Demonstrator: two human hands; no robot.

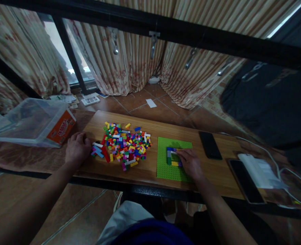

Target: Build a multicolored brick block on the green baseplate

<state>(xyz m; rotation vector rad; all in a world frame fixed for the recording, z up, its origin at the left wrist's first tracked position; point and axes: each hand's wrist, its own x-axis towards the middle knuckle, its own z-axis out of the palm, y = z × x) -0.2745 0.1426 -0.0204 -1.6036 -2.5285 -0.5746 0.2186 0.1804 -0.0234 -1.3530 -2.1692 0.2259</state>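
Observation:
My right hand point(190, 164) is over the green baseplate point(162, 170), its fingertips pinched on what looks like a small white brick point(174, 152). Under the fingertips, a hollow square of toy bricks point(169, 160) stands on the plate, with blue, grey, green, yellow and purple parts; the hand covers its right side. My left hand point(77, 148) rests at the left end of the wooden board, fingers curled; whatever they may hold is hidden. Beside it lie a few white, light blue and red bricks point(98, 150), at the edge of a large loose pile of mixed bricks point(127, 144).
A clear plastic tub point(30, 120) with an orange label stands at the left. To the right, two dark phones point(210, 145) lie on the wooden board point(145, 173), near a white power strip point(254, 170) and its cables. Curtains hang behind a black metal bar.

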